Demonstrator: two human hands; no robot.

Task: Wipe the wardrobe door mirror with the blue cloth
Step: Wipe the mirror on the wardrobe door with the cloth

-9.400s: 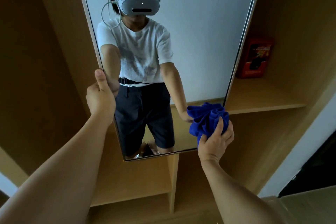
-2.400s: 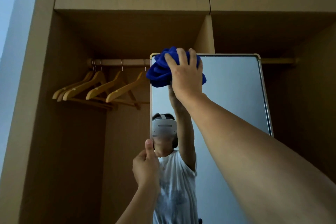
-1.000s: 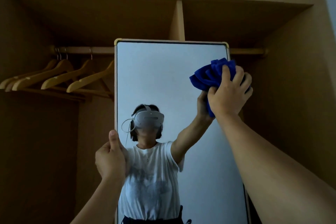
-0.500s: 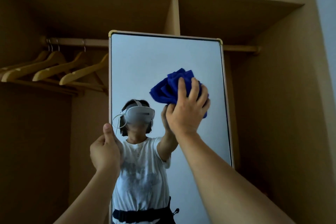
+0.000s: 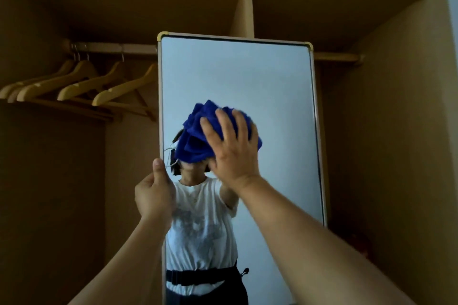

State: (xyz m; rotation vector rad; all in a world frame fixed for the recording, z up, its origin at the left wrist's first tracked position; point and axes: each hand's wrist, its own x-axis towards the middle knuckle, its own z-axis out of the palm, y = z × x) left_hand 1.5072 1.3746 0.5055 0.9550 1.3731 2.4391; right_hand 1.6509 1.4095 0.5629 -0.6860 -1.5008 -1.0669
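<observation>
The tall framed mirror stands in front of the open wardrobe and fills the middle of the view. My right hand presses the bunched blue cloth flat against the glass, left of the mirror's middle, fingers spread over it. My left hand grips the mirror's left edge lower down, thumb up along the frame. The glass reflects a person in a white T-shirt, partly hidden behind the cloth.
Several wooden hangers hang on a rail in the wardrobe's left bay. A vertical divider rises behind the mirror's top. The wardrobe's right side wall stands close to the mirror's right edge.
My right hand has swept the cloth from the mirror's upper right corner down and left across the glass. My left hand keeps its hold on the left edge.
</observation>
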